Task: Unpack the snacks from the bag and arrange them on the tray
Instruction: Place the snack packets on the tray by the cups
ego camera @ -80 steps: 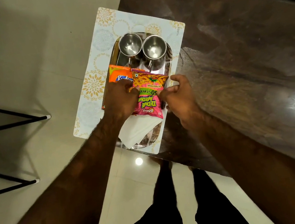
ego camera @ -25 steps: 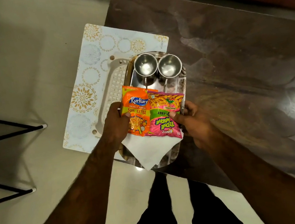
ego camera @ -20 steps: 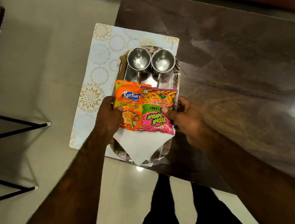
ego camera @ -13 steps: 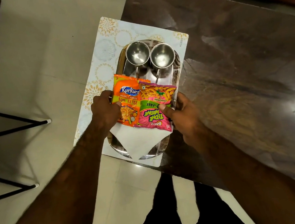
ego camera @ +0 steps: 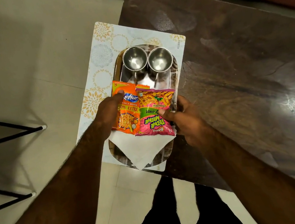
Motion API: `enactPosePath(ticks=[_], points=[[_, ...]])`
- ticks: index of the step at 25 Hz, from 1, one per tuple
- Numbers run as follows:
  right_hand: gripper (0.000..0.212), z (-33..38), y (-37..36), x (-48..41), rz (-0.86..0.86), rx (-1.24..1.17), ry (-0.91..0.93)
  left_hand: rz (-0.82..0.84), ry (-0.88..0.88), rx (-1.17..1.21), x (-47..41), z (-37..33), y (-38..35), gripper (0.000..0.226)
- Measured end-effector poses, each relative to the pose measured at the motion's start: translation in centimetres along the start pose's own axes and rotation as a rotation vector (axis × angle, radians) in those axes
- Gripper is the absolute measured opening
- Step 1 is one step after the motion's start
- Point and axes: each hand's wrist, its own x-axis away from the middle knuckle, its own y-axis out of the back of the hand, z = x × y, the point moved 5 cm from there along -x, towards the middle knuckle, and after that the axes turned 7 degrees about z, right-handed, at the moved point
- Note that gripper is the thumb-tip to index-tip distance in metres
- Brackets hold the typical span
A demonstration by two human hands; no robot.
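Observation:
A steel tray point(ego camera: 173, 72) lies on a patterned placemat point(ego camera: 104, 46) at the table's near left corner. On the tray an orange Kurkure packet point(ego camera: 130, 118) and a pink Tedhe Medhe packet point(ego camera: 155, 124) lie side by side over a white napkin point(ego camera: 143, 149). Two steel cups point(ego camera: 135, 59) point(ego camera: 160, 60) stand at the tray's far end. My left hand point(ego camera: 107, 110) grips the tray's left edge with its thumb on the orange packet. My right hand point(ego camera: 185, 119) grips the right edge, thumb pressing the pink packet. No bag is in view.
The dark wooden table point(ego camera: 232, 62) stretches to the right. Black metal legs of a stand point(ego camera: 9, 133) cross the tiled floor on the left. My own legs point(ego camera: 160, 217) are below the table's near edge, and the placemat overhangs that edge.
A second ago the tray was held to the right of the mat's centre, with a white basket showing under it. Now it sits over the mat. My left thumb has slid further up the orange packet.

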Motion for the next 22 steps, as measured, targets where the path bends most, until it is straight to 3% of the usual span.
enactPosePath(ticks=[5,9,14,16,22], points=[[0.057,-0.3,-0.6,0.6,0.014,-0.023,0.032,-0.013,-0.036,0.025,-0.1,0.7,0.8,0.053],[0.058,-0.2,-0.8,1.0,-0.002,0.013,0.06,0.033,0.054,0.025,0.1,0.7,1.8,0.07],[0.057,-0.5,-0.9,1.7,-0.003,0.023,0.062,0.139,-0.003,0.123,0.3,0.9,1.5,0.063],[0.057,-0.5,-0.8,1.8,-0.008,0.014,0.068,0.067,-0.082,0.071,-0.1,0.6,1.4,0.07],[0.046,-0.1,-1.1,1.6,0.077,0.081,0.029,-0.049,-0.163,0.088,0.1,0.9,2.6,0.049]])
